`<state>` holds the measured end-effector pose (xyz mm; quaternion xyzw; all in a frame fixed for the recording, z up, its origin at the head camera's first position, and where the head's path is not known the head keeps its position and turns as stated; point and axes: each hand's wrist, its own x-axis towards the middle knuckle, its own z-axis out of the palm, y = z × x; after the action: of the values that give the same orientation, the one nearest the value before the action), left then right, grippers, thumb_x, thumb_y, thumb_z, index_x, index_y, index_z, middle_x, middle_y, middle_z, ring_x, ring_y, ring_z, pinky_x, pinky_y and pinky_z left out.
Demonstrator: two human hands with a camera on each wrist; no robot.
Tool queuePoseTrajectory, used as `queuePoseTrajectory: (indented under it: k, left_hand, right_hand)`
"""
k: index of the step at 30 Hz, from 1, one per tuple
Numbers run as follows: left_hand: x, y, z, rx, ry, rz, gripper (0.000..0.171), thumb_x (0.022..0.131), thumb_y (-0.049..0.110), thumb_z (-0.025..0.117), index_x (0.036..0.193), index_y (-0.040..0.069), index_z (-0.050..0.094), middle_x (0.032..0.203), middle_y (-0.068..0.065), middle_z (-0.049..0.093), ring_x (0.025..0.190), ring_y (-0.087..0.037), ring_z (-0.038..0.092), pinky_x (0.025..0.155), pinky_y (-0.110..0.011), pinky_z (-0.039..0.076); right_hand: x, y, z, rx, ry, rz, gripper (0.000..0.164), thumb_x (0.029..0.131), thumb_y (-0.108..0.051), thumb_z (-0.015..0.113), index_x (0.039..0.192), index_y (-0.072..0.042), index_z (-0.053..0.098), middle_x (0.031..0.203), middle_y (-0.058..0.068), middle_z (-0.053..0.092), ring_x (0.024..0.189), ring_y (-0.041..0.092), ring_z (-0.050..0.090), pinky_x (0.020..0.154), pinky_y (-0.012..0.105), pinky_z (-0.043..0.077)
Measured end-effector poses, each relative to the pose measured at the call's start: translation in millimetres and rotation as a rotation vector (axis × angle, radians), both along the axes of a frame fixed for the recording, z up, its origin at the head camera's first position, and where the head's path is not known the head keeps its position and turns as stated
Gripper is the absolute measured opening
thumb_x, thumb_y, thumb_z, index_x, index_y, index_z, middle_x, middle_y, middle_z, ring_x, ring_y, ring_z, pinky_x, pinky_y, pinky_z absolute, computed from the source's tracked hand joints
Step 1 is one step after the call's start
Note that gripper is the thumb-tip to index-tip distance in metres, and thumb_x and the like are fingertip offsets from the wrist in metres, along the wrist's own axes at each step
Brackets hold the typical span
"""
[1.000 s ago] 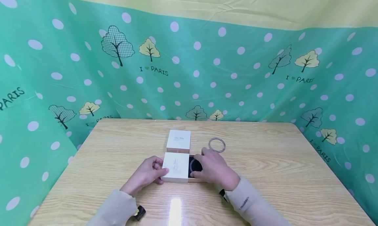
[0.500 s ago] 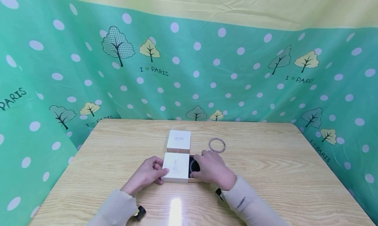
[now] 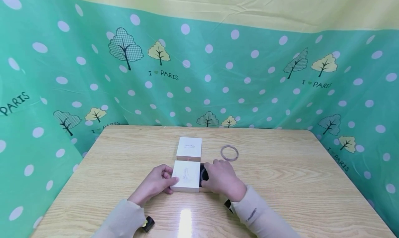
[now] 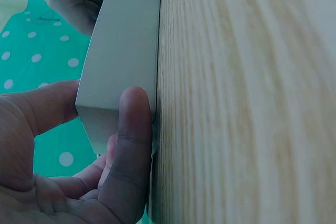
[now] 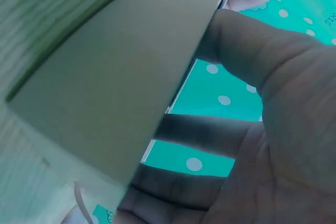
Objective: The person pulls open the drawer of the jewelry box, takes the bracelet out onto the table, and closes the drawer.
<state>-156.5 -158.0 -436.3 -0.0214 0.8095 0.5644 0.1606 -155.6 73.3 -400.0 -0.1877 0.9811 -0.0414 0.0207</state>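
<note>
A white lettered box sleeve (image 3: 186,175) lies on the table, its black-lined drawer (image 3: 204,189) drawn partly out to the right. Inside the drawer a ring-shaped bangle (image 3: 202,175) shows in part. My left hand (image 3: 157,182) grips the sleeve's left end, thumb on top. In the left wrist view a finger (image 4: 134,124) lies along its side. My right hand (image 3: 222,177) holds the drawer from above, hiding its right end. In the right wrist view the thumb (image 5: 223,35) touches the drawer's upper edge near the sleeve; the fingers reach behind its wall, their tips hidden.
A second white box (image 3: 189,147) stands right behind the sleeve. Another bangle (image 3: 229,153) lies flat on the table (image 3: 274,162), behind my right hand. A green dotted curtain (image 3: 230,75) hangs beyond the far edge. A small black item (image 3: 148,224) is by my left sleeve.
My right hand and forearm have moved slightly left, toward the sleeve, and less of the drawer's dark inside shows. The left hand keeps its hold; the loose bangle and second box stay put.
</note>
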Motion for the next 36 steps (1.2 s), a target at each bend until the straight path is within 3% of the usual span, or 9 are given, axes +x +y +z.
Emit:
queuePoseTrajectory:
  k: [10,19,36]
  left_hand:
    - [-0.6,-0.2,1.0,0.005,-0.006,0.001,0.037,0.084,0.008,0.072,0.112,-0.004,0.052,0.082,-0.011,0.051,0.059,-0.021,0.062,0.057,-0.035,0.058]
    - [-1.0,0.1,1.2,0.009,-0.007,0.000,0.036,0.084,0.007,0.072,0.112,-0.004,0.052,0.082,-0.011,0.051,0.060,-0.021,0.062,0.058,-0.035,0.058]
    - [0.6,0.1,2.6,0.008,-0.009,-0.001,0.038,0.084,0.008,0.072,0.113,-0.004,0.051,0.083,-0.011,0.051,0.060,-0.021,0.062,0.058,-0.035,0.058]
  right_hand:
    - [-0.1,0.8,1.5,-0.042,-0.007,-0.012,0.052,0.073,-0.041,0.074,0.112,-0.008,0.067,0.080,0.005,0.057,0.070,0.019,0.049,0.062,0.034,0.043]
    - [-1.8,5.0,1.7,-0.098,-0.036,-0.015,0.056,0.071,-0.036,0.076,0.118,-0.007,0.065,0.088,0.007,0.061,0.075,0.019,0.052,0.070,0.038,0.046]
    - [-0.9,8.9,3.8,-0.174,-0.068,-0.034,0.056,0.070,-0.036,0.074,0.117,-0.007,0.063,0.089,0.005,0.058,0.073,0.016,0.049,0.060,0.029,0.045]
